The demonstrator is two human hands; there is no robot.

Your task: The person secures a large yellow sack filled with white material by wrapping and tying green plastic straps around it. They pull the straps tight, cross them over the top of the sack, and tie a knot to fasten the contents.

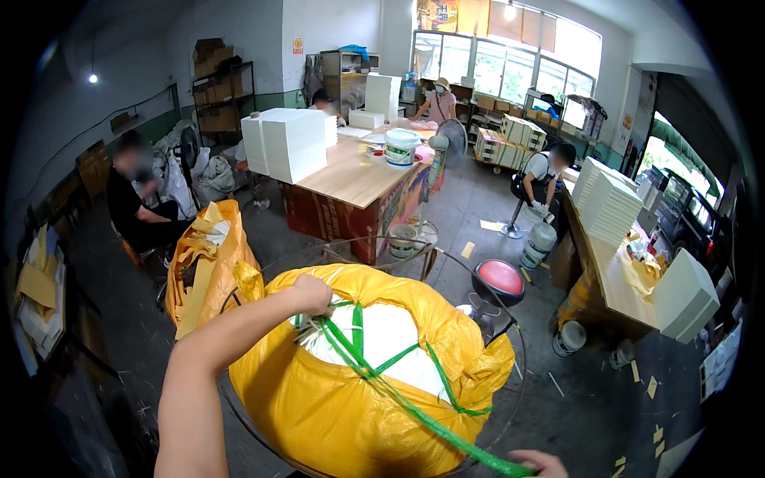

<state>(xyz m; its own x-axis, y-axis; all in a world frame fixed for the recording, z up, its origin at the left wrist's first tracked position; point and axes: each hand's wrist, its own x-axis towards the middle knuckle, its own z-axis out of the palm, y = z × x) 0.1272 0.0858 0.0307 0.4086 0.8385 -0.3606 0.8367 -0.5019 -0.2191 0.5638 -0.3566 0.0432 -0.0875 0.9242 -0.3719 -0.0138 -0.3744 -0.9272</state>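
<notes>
A bulging yellow woven sack (pixel 343 414) fills the foreground, its mouth gathered inward around white paper scraps (pixel 390 327). Green plastic strapping (pixel 374 370) crisscrosses the opening and pulls the sack's edges together. At the far left of the opening, my left hand (pixel 312 295) is closed around the strapping, with thin white paper strips just below it. From there a length of strapping runs taut to the lower right, where my right hand (pixel 539 464) grips its end. Only part of the right hand shows at the lower edge.
A thin metal hoop (pixel 522 374) circles the sack. To the left stands an open orange sack (pixel 211 271) of cardboard scraps, with a seated person behind. Ahead is a worktable (pixel 358 179) with white stacks; a fan (pixel 453 143) and red-topped stool (pixel 500 279) stand right.
</notes>
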